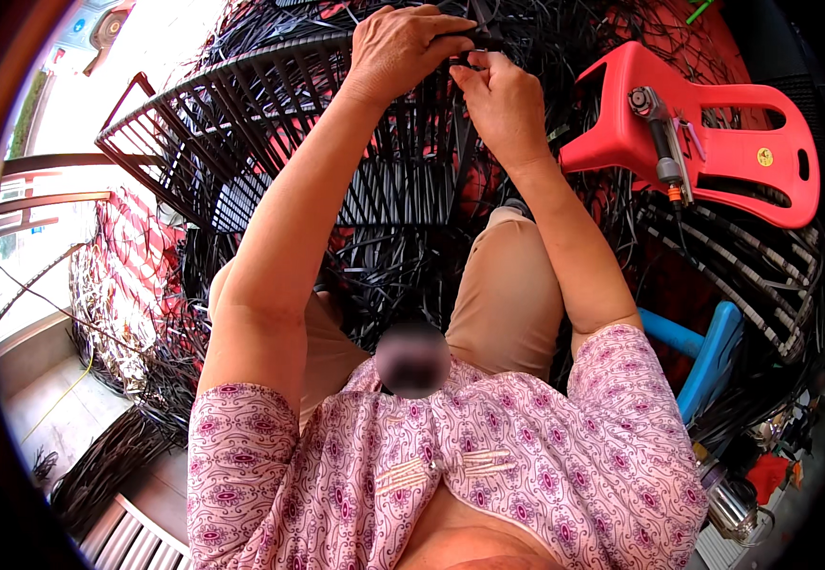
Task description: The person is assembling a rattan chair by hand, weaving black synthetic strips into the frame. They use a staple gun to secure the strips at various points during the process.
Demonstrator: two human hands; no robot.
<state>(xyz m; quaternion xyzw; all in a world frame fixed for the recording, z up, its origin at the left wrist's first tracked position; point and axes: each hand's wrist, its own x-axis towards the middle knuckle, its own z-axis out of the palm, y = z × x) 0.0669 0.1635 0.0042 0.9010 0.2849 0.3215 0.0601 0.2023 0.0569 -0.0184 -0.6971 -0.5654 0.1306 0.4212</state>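
A large black woven frame, like a deep basket with slatted sides (398, 193), lies tilted in front of my knees. My left hand (403, 52) reaches to its far right corner, fingers bent and closed on a black flat strip (485, 42). Just to the right, my right hand (508, 104) pinches at the same spot, thumb and forefinger pressed together. The two hands' fingertips nearly meet there. Exactly how the strip runs between them is hard to make out against the dark tangle behind.
Loose black strips (384, 275) cover much of the red floor around the frame. At the right stands a red plastic chair (612, 123) with a corded power tool (661, 142) on it. A blue plastic stool (712, 356) and striped woven pieces (726, 261) are nearer me.
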